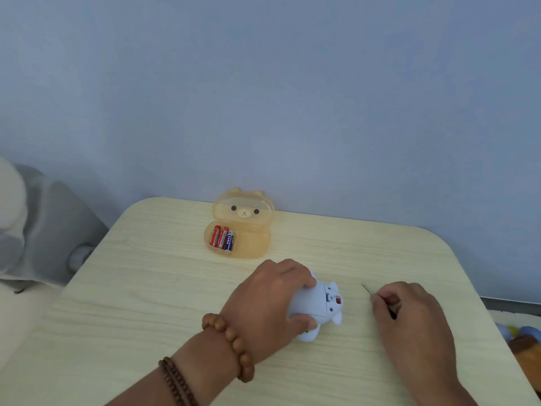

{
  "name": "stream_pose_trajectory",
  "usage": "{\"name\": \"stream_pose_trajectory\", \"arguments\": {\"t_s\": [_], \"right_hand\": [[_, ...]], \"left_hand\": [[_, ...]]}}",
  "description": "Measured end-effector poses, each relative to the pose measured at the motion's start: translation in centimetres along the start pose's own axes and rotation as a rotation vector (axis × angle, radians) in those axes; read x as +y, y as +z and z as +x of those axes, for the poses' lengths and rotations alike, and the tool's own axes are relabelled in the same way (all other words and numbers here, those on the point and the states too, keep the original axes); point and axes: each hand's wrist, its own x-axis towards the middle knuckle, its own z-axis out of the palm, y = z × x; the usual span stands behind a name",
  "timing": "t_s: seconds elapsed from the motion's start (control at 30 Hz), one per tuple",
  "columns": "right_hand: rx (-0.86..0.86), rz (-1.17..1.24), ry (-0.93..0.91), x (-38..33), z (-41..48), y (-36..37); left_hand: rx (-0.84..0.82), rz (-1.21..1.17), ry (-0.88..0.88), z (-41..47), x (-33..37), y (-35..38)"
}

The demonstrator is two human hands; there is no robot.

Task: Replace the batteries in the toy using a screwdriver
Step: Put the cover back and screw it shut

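A pale blue animal-shaped toy lies on its side on the light wood table, its underside with a small red switch turned right. My left hand grips the toy's body from the left. To the right, my right hand holds a thin screwdriver, whose metal tip pokes out toward the upper left, a short way from the toy. Three batteries, red and blue, lie in the open orange bear-shaped case farther back.
The table's back edge meets a blue wall. A grey and white cushion or plush sits off the table's left side. Colourful soft items lie past the right edge. Beaded bracelets circle my left wrist.
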Motion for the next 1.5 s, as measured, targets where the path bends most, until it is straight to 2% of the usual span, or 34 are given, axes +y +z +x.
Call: {"name": "stream_pose_trajectory", "arguments": {"t_s": [0.2,0.27,0.3,0.37,0.43,0.47,0.53,0.6,0.7,0.87,1.1,1.43,1.5], "right_hand": [[-0.012,-0.026,0.010,-0.4,0.0,-0.6],[0.018,0.018,-0.093,-0.9,-0.1,-1.2],[-0.028,0.125,-0.169,-1.4,-0.3,-1.8],[-0.296,0.388,-0.293,-3.0,-0.4,-3.3],[-0.581,0.360,-0.392,-4.5,-0.4,-3.8],[-0.623,0.285,-0.454,-4.8,-0.1,-3.5],[-0.577,0.227,-0.505,-5.2,0.8,-2.7],[-0.537,0.245,-0.471,-5.4,2.0,-2.4],[-0.554,0.287,-0.459,-5.5,3.9,-2.6],[-0.458,0.343,-0.479,-6.3,9.0,-1.7],[-0.467,0.306,-0.499,-5.9,13.5,1.8],[-0.482,0.246,-0.497,-5.8,14.3,2.7],[-0.484,0.240,-0.476,-5.9,14.1,2.5]], "left_hand": [[0.010,-0.021,0.004,0.0,-0.3,0.2],[0.012,-0.028,0.005,0.0,-0.3,0.2],[0.013,-0.029,0.007,0.0,-0.3,0.2],[0.009,-0.026,0.015,0.1,-0.4,0.3],[0.016,-0.016,0.032,0.1,-0.5,0.4],[0.023,-0.015,0.038,0.1,-0.6,0.4],[0.044,-0.027,0.053,0.3,-0.6,0.5],[0.056,-0.018,0.087,0.7,-0.6,0.5],[0.047,0.025,0.129,2.1,-0.8,-0.2],[0.028,0.164,0.188,8.3,-1.1,-2.8],[-0.055,0.170,0.115,12.7,-3.7,-2.2],[0.003,0.059,0.125,12.5,-4.8,-2.3],[0.087,0.054,0.108,11.4,-5.2,-3.9]]}}
